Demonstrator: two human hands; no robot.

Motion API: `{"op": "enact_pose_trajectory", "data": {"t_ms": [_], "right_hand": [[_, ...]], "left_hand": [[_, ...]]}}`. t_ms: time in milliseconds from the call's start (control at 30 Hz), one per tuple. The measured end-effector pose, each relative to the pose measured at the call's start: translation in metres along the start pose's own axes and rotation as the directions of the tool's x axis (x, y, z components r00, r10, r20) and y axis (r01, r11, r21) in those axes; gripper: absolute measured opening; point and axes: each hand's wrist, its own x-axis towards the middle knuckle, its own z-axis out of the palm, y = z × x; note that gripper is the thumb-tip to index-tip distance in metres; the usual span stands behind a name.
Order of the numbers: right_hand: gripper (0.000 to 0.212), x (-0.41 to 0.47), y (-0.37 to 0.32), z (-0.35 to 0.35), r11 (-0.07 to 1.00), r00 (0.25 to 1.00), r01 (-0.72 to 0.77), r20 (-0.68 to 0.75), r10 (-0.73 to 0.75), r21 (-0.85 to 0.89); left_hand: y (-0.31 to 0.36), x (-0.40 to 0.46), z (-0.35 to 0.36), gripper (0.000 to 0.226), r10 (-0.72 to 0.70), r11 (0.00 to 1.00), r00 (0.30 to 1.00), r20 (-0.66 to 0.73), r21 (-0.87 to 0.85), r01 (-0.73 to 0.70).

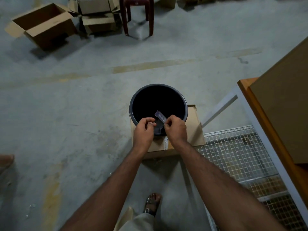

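A dark round bucket (133, 104) stands on a flat cardboard box (195, 129) on the concrete floor. Both my hands are over its near rim. My right hand (176, 129) pinches a small clear plastic strip (160, 116) that sticks up and to the left over the bucket's dark inside. My left hand (143, 130) has its fingers curled, with thumb and fingertips pinching a darker, see-through piece (158, 126) that hangs between the two hands. What the piece is I cannot make out.
A white wire-mesh rack (236, 154) and a wooden-edged table (260, 117) stand at the right. Open cardboard boxes (43, 25) and a dark red plastic stool (136, 14) sit at the far side. My sandalled foot (152, 204) is below; another person's foot (5, 160) shows at the left edge.
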Motion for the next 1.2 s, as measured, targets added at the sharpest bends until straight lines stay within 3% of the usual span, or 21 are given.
{"op": "enact_pose_trajectory", "data": {"t_ms": [500, 667, 767, 867, 967, 1200], "right_hand": [[0.009, -0.017, -0.004, -0.025, 0.984, 0.995, 0.081, -0.065, -0.071, 0.158], [0.018, -0.051, 0.003, -0.096, 0.957, 0.970, 0.191, -0.190, -0.151, 0.218], [0.018, -0.083, 0.019, -0.151, 0.952, 0.951, 0.181, -0.291, -0.106, 0.245], [0.018, -0.123, 0.036, -0.204, 0.954, 0.913, 0.136, -0.408, -0.015, 0.269], [0.013, -0.173, 0.050, -0.249, 0.951, 0.823, 0.114, -0.564, 0.072, 0.287], [0.009, -0.317, 0.073, -0.342, 0.981, 0.487, 0.096, -0.868, 0.101, 0.168]], "left_hand": [[0.019, -0.013, 0.004, 0.018, 0.006, 1.000, 1.000, 0.025, -0.011, -0.006], [0.066, -0.042, 0.024, 0.020, 0.166, 0.986, 0.976, 0.142, -0.052, -0.160], [0.100, -0.070, 0.052, 0.020, 0.268, 0.963, 0.933, 0.239, -0.085, -0.255], [0.131, -0.106, 0.088, 0.020, 0.353, 0.936, 0.856, 0.379, -0.145, -0.322], [0.160, -0.153, 0.124, 0.021, 0.440, 0.898, 0.735, 0.516, -0.242, -0.368], [0.195, -0.302, 0.198, 0.020, 0.587, 0.805, 0.354, 0.728, -0.478, -0.353]]}}
